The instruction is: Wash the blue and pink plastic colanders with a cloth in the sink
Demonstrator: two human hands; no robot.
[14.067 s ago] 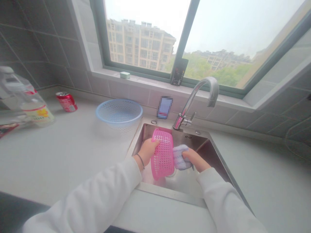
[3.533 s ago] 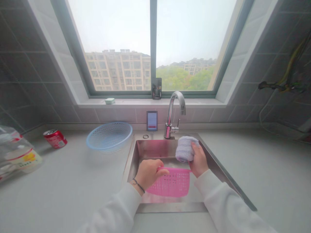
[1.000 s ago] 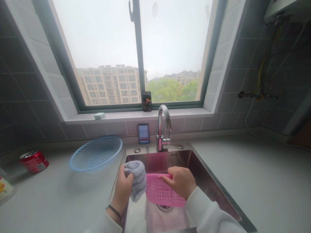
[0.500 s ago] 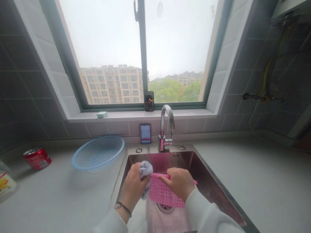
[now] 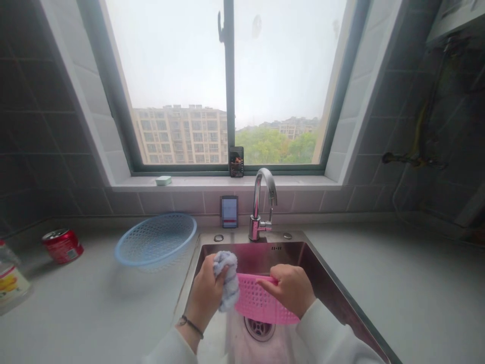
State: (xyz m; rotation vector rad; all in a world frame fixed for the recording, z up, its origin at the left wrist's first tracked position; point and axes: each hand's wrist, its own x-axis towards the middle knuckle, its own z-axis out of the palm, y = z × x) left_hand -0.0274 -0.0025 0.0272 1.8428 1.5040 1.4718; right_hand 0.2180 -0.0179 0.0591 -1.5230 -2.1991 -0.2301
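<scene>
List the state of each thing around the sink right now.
pink basket: held over the sink by the right hand.
cloth: bunched in the left hand, against the basket's end.
faucet: no water running.
blue basket: upright on the counter.
red can: lying on its side.

Pale counter (image 5: 379, 283), grey tiled walls. Steel sink (image 5: 333, 288) set into it, drain (image 5: 259, 329) in its floor. Chrome faucet (image 5: 261, 202) upright behind the basin, spout curving forward. Small screen device (image 5: 229, 211) propped against the backsplash just left of the faucet. Blue perforated bowl (image 5: 156, 241) on the counter, just left of the sink. Red can (image 5: 62, 245) on its side, further left. Labelled bottle (image 5: 9, 280) at the left edge. On the window sill: green block (image 5: 163, 180), dark card (image 5: 236, 162) leaning on the frame. Pipes (image 5: 413, 159) on the right wall.
</scene>
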